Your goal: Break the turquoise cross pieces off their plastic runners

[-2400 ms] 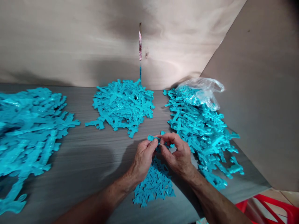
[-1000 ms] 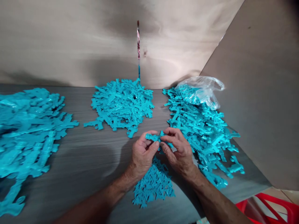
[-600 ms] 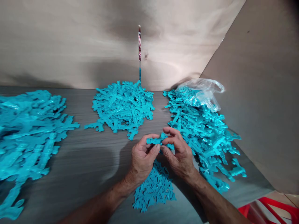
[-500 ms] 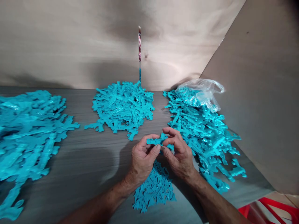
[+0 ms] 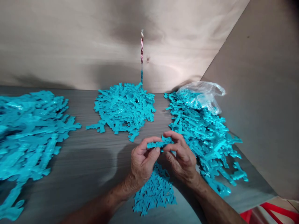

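Between my two hands is a flat turquoise cut-out piece with an irregular, knobbed outline. My left hand pinches its left end between thumb and fingers. Closed round the right end is my right hand, with fingers over the piece; its thumb is partly hidden below. Under my wrists lies a small heap of turquoise scraps on the grey table. Just beyond my right hand spreads a large pile of similar turquoise pieces.
A clear plastic bag lies on the right pile. Another turquoise pile stands at the back middle, and a bigger one at the left. Wooden panels close off the back and right; a narrow slot cuts the back one. Something red shows lower right.
The held piece has tilted so that its face shows less. My right thumb has moved down, away from the left thumb. The view has shifted slightly.
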{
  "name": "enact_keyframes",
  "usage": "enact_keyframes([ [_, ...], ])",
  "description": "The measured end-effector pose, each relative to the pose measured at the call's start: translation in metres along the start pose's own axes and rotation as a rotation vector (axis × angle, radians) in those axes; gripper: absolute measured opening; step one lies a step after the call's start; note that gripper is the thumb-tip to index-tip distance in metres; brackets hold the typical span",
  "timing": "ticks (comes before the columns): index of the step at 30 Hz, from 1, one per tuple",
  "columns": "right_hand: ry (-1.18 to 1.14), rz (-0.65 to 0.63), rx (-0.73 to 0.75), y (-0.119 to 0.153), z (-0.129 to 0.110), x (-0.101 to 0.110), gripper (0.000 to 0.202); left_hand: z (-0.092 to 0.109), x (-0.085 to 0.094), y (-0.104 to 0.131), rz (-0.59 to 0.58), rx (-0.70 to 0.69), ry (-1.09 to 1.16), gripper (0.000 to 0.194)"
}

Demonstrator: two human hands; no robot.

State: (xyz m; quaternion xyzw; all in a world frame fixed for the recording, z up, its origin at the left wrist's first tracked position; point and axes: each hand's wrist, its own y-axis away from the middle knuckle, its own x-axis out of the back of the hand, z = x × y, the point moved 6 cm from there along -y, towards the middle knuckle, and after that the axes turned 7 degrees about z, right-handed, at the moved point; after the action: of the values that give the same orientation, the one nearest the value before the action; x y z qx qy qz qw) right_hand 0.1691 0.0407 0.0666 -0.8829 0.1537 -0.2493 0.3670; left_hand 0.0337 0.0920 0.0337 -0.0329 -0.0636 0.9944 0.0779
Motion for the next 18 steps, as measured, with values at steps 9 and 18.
enact_keyframes([
  [9, 0.037, 0.092, 0.048, 0.007, -0.004, 0.006, 0.032, 0.02, 0.001, 0.008, -0.018, -0.209, -0.152, 0.017],
  [18, 0.011, 0.103, 0.072, 0.009, -0.007, 0.008, 0.031, 0.024, 0.0, 0.013, -0.051, -0.293, -0.157, 0.021],
])
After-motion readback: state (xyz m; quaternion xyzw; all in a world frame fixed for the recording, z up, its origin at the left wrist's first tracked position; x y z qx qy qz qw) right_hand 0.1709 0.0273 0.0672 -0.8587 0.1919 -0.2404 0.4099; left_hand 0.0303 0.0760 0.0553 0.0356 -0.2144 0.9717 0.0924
